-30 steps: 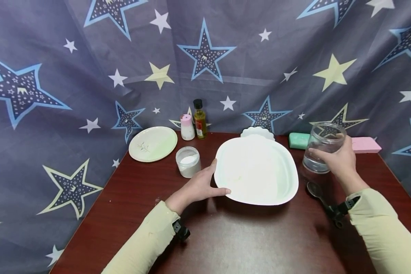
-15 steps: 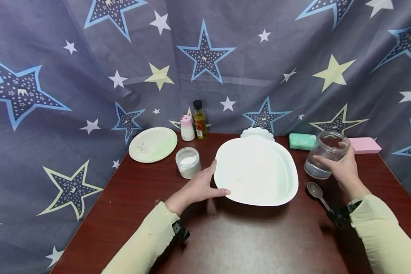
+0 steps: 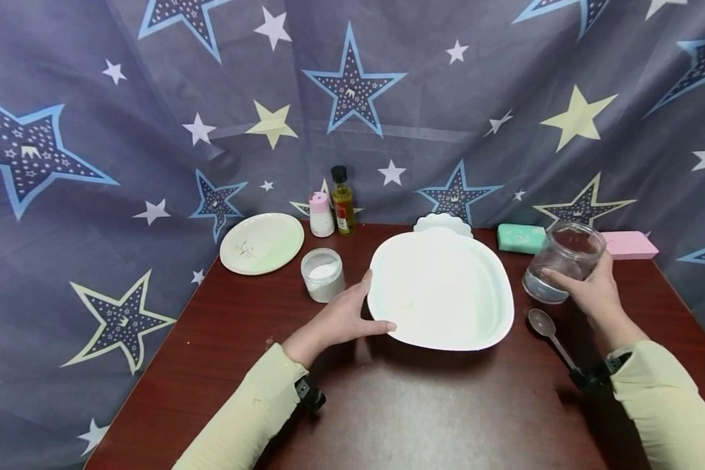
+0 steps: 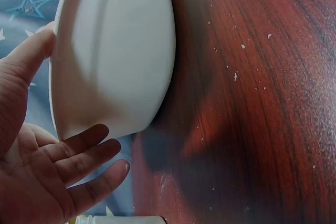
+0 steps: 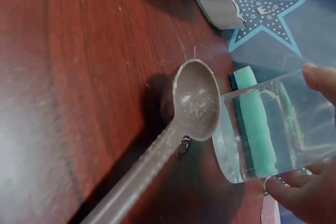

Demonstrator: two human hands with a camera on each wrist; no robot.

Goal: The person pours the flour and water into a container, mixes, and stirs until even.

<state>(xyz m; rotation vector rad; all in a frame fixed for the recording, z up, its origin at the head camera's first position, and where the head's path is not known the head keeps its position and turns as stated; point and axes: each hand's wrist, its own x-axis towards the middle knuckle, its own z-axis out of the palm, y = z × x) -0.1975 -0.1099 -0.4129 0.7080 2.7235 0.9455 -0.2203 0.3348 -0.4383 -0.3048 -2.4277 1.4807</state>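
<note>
A white, rounded rectangular basin point(image 3: 446, 287) stands mid-table. My left hand point(image 3: 343, 316) holds its left front corner, thumb over the rim; in the left wrist view the fingers point(image 4: 86, 158) spread along and below the outer wall. My right hand point(image 3: 599, 294) grips a clear jar point(image 3: 564, 258) from its right side, thumb on the near side. The jar leans to the right, its mouth uncovered, with clear liquid low inside. Just in front of it lies a grey-brown spoon point(image 3: 542, 322), bowl up, its handle running toward my right wrist.
An open jar of white powder point(image 3: 323, 277) stands left of the basin. Behind are an oval plate point(image 3: 261, 243), a pink-capped shaker point(image 3: 321, 215), an oil bottle point(image 3: 343, 205) and a scalloped white dish point(image 3: 443, 223). Green point(image 3: 519, 238) and pink blocks point(image 3: 628, 245) lie at the back right.
The right hand has shifted the jar slightly right and toward me, and its top now leans further right. The left hand and the basin have stayed in place.
</note>
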